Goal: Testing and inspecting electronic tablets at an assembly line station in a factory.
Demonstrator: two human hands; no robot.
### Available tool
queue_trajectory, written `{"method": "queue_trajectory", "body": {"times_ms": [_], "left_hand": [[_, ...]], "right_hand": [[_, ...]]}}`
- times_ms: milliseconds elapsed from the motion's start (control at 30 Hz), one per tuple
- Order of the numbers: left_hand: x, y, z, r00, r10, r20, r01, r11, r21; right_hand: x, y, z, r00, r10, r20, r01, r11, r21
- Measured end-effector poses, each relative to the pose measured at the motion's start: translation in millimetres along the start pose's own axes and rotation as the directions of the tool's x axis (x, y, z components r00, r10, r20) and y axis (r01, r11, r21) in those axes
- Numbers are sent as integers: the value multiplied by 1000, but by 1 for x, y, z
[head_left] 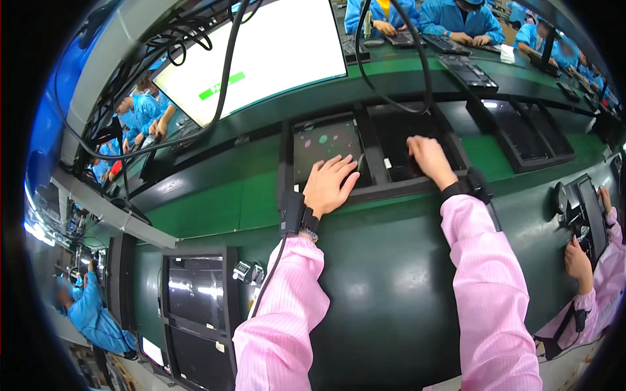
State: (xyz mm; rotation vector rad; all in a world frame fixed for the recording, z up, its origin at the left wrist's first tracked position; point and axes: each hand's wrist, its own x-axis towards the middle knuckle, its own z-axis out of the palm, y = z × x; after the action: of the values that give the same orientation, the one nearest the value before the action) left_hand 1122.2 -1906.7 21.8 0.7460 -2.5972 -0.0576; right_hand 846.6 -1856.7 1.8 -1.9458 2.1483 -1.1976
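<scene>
A black two-part tray (362, 138) lies across the green conveyor in front of me. In its left half a flat screen panel (326, 138) shows a grey picture with coloured spots. My left hand (330, 186) is open, its fingers spread over the lower edge of that panel. The right half holds a dark panel (391, 127) with a small white tag at its left edge. Over this panel's right side, my right hand (430, 158) is closed with curled fingers; what they hold, if anything, is hidden. Black bands with a cabled box sit on my wrists.
A large lit monitor (261, 62) stands beyond the conveyor, with black cables hanging before it. Another black tray with dark panels (195, 293) lies at lower left, and one more (521, 130) at right. A co-worker's hand (578, 266) handles a black device at far right.
</scene>
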Motion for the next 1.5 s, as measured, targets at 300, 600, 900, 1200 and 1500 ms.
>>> {"method": "queue_trajectory", "body": {"times_ms": [300,600,900,1200,1500], "left_hand": [[-3,-3,-99,933,-217,286,178,971,157],[-146,-3,-247,952,-132,277,103,988,118],[-240,23,-194,950,-247,193,201,952,231],[-254,33,-175,955,-295,36,276,925,261],[-243,38,-184,950,-300,85,258,911,323]], "right_hand": [[-23,-38,-24,961,148,-235,-16,874,485],[-105,-65,-113,990,126,-56,-68,802,593],[-181,-61,-122,977,213,-34,-145,767,625],[-212,-44,-115,948,319,-17,-227,709,667],[-213,-42,-118,940,340,-34,-224,686,693]]}}
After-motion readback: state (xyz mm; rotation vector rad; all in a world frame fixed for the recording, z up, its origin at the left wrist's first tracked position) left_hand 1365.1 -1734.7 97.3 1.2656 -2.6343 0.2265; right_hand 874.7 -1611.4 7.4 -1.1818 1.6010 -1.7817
